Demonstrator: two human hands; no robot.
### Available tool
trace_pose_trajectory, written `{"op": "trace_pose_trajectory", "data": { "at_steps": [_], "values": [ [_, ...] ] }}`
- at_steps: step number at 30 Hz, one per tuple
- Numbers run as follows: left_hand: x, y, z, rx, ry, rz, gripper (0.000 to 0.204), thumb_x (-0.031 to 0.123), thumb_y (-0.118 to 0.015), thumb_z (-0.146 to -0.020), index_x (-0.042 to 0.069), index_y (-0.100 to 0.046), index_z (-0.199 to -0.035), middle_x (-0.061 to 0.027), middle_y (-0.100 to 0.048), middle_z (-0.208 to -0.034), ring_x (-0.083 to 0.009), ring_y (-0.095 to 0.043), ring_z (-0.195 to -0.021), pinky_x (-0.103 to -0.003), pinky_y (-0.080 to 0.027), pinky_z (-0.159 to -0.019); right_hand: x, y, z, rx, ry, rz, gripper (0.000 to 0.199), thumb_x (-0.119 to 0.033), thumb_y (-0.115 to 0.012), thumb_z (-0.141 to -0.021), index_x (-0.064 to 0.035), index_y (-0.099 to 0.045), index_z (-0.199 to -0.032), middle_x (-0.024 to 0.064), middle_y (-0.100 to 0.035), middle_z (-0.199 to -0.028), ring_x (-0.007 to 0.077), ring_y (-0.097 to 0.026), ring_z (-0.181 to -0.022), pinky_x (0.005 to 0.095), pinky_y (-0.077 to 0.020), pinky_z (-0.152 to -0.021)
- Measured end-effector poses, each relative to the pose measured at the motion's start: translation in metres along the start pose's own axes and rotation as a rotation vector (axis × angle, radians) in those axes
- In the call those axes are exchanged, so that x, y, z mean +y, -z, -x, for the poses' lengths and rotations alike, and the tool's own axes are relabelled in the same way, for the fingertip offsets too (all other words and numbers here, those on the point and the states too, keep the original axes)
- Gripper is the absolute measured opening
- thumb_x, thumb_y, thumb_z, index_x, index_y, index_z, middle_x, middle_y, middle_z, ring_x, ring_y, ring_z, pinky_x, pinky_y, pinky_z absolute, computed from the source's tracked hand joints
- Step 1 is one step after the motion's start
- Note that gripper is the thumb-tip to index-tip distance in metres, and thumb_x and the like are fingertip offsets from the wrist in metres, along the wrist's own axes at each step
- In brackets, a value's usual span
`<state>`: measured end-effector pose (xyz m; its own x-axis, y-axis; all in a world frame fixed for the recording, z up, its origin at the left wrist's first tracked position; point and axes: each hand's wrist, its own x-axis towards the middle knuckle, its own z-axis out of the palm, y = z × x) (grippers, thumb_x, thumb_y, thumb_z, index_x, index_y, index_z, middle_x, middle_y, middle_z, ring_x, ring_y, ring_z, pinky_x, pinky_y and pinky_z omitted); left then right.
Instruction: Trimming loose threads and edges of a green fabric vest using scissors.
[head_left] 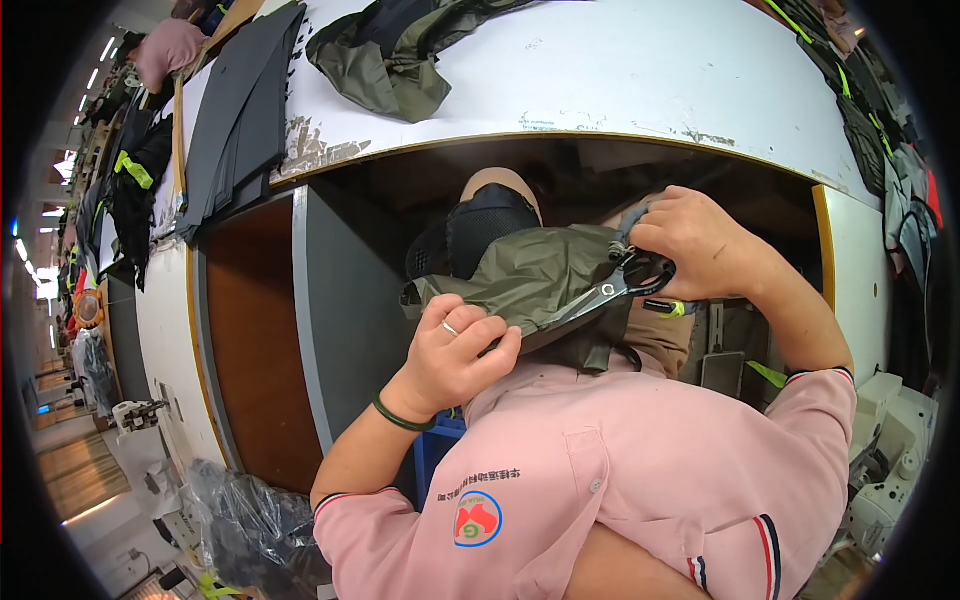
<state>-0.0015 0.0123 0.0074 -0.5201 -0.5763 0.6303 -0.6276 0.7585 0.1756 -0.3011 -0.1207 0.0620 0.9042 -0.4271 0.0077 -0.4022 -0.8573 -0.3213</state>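
Note:
An olive-green garment (550,262) with black mesh parts (490,232) lies across my lap. My left hand (462,345), with a ring and a dark green bangle at its wrist, is closed with its fingers pinching the garment's near edge. In my right hand (690,242) is a pair of scissors (603,292) with black handles. Their metal blades lie along the green fabric and point toward my left hand. I cannot tell how far the blades are apart. A strip of grey material shows by the handles.
Beyond my lap runs a white worktable (620,70) with a worn edge. Another olive garment (385,65) and dark flat panels (240,110) lie on it. Open compartments (250,330) stand below at left. A white machine (885,460) is at right, clear plastic bags (250,520) at lower left.

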Motion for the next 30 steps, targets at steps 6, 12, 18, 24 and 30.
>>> {"op": "trace_pose_trajectory", "data": {
  "at_steps": [6, 12, 18, 24, 30],
  "values": [
    [0.000, 0.000, -0.001, 0.004, -0.009, 0.014, 0.019, 0.010, -0.069, -0.068, 0.013, -0.065, -0.087, 0.0012, -0.059, -0.086, -0.0152, -0.056, -0.074, -0.034, -0.045, -0.077, 0.000, 0.001, -0.008, -0.089, 0.008, 0.065, 0.042, -0.041, -0.083, -0.064, -0.0077, -0.060, -0.078, 0.0050, -0.060, -0.070, 0.0257, -0.061, -0.074, 0.0364, -0.0451, -0.074],
    [0.000, -0.001, 0.002, 0.011, -0.007, 0.019, 0.019, 0.009, -0.069, -0.068, 0.012, -0.065, -0.087, 0.0013, -0.058, -0.086, -0.0151, -0.055, -0.074, -0.034, -0.045, -0.077, 0.003, -0.004, -0.009, -0.017, 0.033, 0.105, 0.038, -0.037, -0.082, -0.064, -0.0081, -0.060, -0.078, 0.0047, -0.060, -0.071, 0.0243, -0.060, -0.075, 0.0351, -0.0439, -0.073],
    [-0.003, -0.001, 0.001, 0.012, -0.009, 0.047, 0.020, 0.008, -0.070, -0.069, 0.012, -0.066, -0.088, 0.0011, -0.058, -0.086, -0.0154, -0.055, -0.074, -0.034, -0.046, -0.076, 0.005, -0.003, -0.011, -0.011, 0.061, 0.090, 0.033, -0.029, -0.081, -0.062, -0.0092, -0.059, -0.078, 0.0038, -0.059, -0.071, 0.0238, -0.059, -0.075, 0.0343, -0.0433, -0.074],
    [-0.005, -0.002, 0.001, 0.026, -0.004, 0.071, 0.020, 0.008, -0.070, -0.068, 0.010, -0.067, -0.088, 0.0005, -0.059, -0.086, -0.0159, -0.055, -0.075, -0.034, -0.045, -0.075, 0.007, -0.008, -0.011, 0.030, 0.075, 0.149, 0.029, -0.021, -0.079, -0.062, -0.0100, -0.057, -0.078, 0.0033, -0.059, -0.071, 0.0231, -0.059, -0.075, 0.0339, -0.0435, -0.074],
    [-0.005, -0.004, 0.001, 0.039, 0.028, 0.100, 0.022, 0.006, -0.072, -0.066, 0.009, -0.067, -0.088, -0.0002, -0.059, -0.084, -0.0168, -0.056, -0.075, -0.035, -0.046, -0.074, 0.010, -0.016, -0.006, 0.041, 0.041, 0.139, 0.028, -0.020, -0.079, -0.062, -0.0109, -0.057, -0.076, 0.0020, -0.059, -0.069, 0.0226, -0.060, -0.073, 0.0343, -0.0444, -0.072]
  ]
}}
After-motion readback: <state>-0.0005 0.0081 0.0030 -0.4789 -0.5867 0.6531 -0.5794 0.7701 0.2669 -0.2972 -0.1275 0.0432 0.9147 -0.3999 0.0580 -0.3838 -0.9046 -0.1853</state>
